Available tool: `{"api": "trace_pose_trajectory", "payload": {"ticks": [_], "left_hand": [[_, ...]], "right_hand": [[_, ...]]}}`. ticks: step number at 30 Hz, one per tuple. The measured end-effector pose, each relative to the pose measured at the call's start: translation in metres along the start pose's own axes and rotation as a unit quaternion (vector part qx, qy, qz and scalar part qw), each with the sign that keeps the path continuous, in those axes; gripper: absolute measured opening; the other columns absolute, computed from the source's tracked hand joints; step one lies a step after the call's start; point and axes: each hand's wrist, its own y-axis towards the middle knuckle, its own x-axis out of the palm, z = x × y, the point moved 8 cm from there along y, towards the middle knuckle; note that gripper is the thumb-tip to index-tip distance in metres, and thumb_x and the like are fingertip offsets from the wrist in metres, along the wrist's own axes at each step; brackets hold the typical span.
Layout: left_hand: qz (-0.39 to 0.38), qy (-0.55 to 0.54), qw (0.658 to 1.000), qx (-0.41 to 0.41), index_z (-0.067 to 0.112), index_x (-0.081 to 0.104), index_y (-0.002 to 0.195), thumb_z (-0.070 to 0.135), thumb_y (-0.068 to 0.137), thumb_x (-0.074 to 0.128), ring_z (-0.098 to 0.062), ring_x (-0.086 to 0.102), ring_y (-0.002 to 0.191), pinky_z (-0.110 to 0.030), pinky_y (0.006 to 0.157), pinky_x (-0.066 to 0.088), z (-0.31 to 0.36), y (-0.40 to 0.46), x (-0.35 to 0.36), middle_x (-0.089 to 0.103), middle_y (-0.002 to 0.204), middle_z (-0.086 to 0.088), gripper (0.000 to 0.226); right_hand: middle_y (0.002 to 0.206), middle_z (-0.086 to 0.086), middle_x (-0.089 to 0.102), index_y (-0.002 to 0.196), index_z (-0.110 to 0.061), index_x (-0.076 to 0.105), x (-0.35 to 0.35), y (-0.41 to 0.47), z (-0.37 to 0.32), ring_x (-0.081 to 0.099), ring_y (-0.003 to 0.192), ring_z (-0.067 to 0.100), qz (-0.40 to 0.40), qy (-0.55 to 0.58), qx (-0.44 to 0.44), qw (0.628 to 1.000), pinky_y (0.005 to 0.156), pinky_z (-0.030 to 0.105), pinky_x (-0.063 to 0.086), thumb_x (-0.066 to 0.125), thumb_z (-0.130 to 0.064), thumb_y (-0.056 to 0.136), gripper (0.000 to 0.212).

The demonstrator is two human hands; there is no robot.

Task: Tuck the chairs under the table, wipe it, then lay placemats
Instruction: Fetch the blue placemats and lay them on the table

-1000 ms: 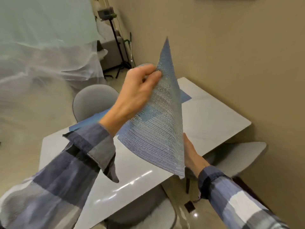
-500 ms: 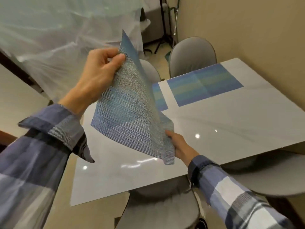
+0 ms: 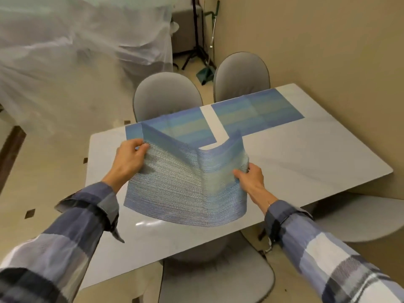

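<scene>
A woven blue placemat [image 3: 185,182] hangs spread above the near half of the white table [image 3: 306,162], creased down its middle. My left hand [image 3: 129,159] pinches its left edge and my right hand [image 3: 251,179] pinches its right edge. Two blue placemats lie flat along the far side, one on the left [image 3: 181,125] and one on the right [image 3: 258,111]. Two grey chairs stand tucked behind them, a left one [image 3: 166,95] and a right one [image 3: 241,75]. Another chair [image 3: 216,278] sits tucked at the near edge, and one [image 3: 363,217] at the right end.
A beige wall [image 3: 328,51] runs close along the table's right side. Furniture under a translucent plastic sheet [image 3: 76,51] fills the left background. A black tripod stand [image 3: 196,47] and a green broom with dustpan [image 3: 207,68] stand by the far wall.
The placemat, held up folded and tilted a second ago, is spread wide and lowered toward the near half of the table. The view has swung to face the table squarely.
</scene>
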Motion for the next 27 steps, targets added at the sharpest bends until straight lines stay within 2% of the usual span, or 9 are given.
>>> {"api": "trace_pose_trajectory", "payload": {"ticks": [3, 5, 8, 10, 15, 18, 22, 25, 27], "left_hand": [[-0.014, -0.005, 0.999, -0.036, -0.001, 0.069, 0.096, 0.020, 0.102, 0.051, -0.029, 0.065, 0.082, -0.036, 0.073, 0.054, -0.044, -0.004, 0.006, 0.069, 0.095, -0.017, 0.028], [-0.018, -0.006, 0.998, -0.061, 0.000, 0.069, 0.094, 0.021, 0.102, 0.051, -0.029, 0.065, 0.081, -0.036, 0.074, 0.053, -0.077, -0.005, 0.001, 0.070, 0.094, -0.018, 0.029], [-0.032, -0.009, 0.995, -0.096, 0.010, 0.069, 0.089, 0.027, 0.099, 0.054, -0.037, 0.068, 0.079, -0.046, 0.080, 0.057, -0.115, -0.010, 0.001, 0.072, 0.088, -0.014, 0.025], [-0.029, 0.008, 0.994, -0.108, 0.011, 0.069, 0.087, 0.025, 0.099, 0.053, -0.037, 0.066, 0.081, -0.043, 0.082, 0.055, -0.134, -0.013, 0.000, 0.070, 0.085, -0.011, 0.024], [-0.030, 0.021, 0.988, -0.148, 0.008, 0.069, 0.088, 0.022, 0.100, 0.051, -0.037, 0.064, 0.084, -0.041, 0.080, 0.053, -0.173, -0.024, 0.004, 0.070, 0.086, -0.014, 0.026], [-0.028, 0.001, 0.981, -0.190, 0.013, 0.068, 0.086, 0.026, 0.098, 0.050, -0.035, 0.068, 0.080, -0.047, 0.079, 0.058, -0.205, -0.030, 0.005, 0.072, 0.085, -0.012, 0.025], [-0.009, -0.023, 0.974, -0.227, 0.016, 0.067, 0.080, 0.026, 0.095, 0.052, -0.038, 0.068, 0.080, -0.052, 0.079, 0.058, -0.235, -0.038, -0.002, 0.070, 0.086, -0.011, 0.023], [0.007, -0.046, 0.966, -0.253, 0.014, 0.071, 0.094, 0.024, 0.097, 0.054, -0.036, 0.069, 0.083, -0.050, 0.080, 0.059, -0.248, -0.042, -0.008, 0.070, 0.094, -0.011, 0.019], [0.024, -0.068, 0.960, -0.270, 0.011, 0.071, 0.101, 0.023, 0.098, 0.055, -0.034, 0.069, 0.083, -0.042, 0.074, 0.060, -0.258, -0.045, -0.013, 0.070, 0.099, -0.012, 0.020]], "right_hand": [[0.089, 0.003, 0.069, 0.093, -0.011, 0.065, 0.006, -0.003, 0.004, 0.065, 0.083, 0.025, 0.022, -0.050, -0.011, 0.998, 0.077, 0.039, 0.056, 0.071, -0.024, 0.083, 0.017], [0.084, 0.003, 0.067, 0.088, -0.010, 0.064, 0.018, -0.006, 0.004, 0.064, 0.080, 0.026, 0.024, -0.081, -0.017, 0.996, 0.075, 0.040, 0.055, 0.070, -0.027, 0.084, 0.018], [0.080, 0.004, 0.067, 0.081, -0.010, 0.064, 0.033, -0.011, 0.003, 0.063, 0.077, 0.027, 0.018, -0.117, -0.030, 0.993, 0.073, 0.042, 0.055, 0.069, -0.031, 0.084, 0.021], [0.077, 0.003, 0.066, 0.078, -0.011, 0.062, 0.045, -0.014, 0.000, 0.062, 0.074, 0.026, 0.008, -0.143, -0.044, 0.989, 0.070, 0.041, 0.054, 0.069, -0.031, 0.084, 0.022], [0.078, 0.004, 0.067, 0.082, -0.009, 0.065, 0.077, -0.018, 0.000, 0.063, 0.072, 0.024, -0.012, -0.213, -0.061, 0.975, 0.068, 0.040, 0.055, 0.068, -0.036, 0.086, 0.028], [0.078, 0.005, 0.066, 0.084, -0.008, 0.064, 0.091, -0.022, -0.001, 0.063, 0.072, 0.026, -0.019, -0.254, -0.075, 0.964, 0.067, 0.040, 0.055, 0.065, -0.038, 0.088, 0.030], [0.072, 0.010, 0.061, 0.077, -0.003, 0.056, 0.103, -0.024, -0.002, 0.059, 0.068, 0.029, -0.017, -0.280, -0.098, 0.955, 0.059, 0.036, 0.045, 0.065, -0.037, 0.090, 0.038], [0.069, 0.008, 0.060, 0.075, -0.005, 0.054, 0.108, -0.025, -0.003, 0.057, 0.065, 0.027, -0.011, -0.283, -0.113, 0.952, 0.056, 0.034, 0.043, 0.064, -0.038, 0.092, 0.038], [0.068, 0.007, 0.058, 0.073, -0.007, 0.054, 0.108, -0.026, -0.006, 0.055, 0.064, 0.026, 0.002, -0.277, -0.119, 0.953, 0.055, 0.032, 0.039, 0.062, -0.037, 0.093, 0.037]]}}
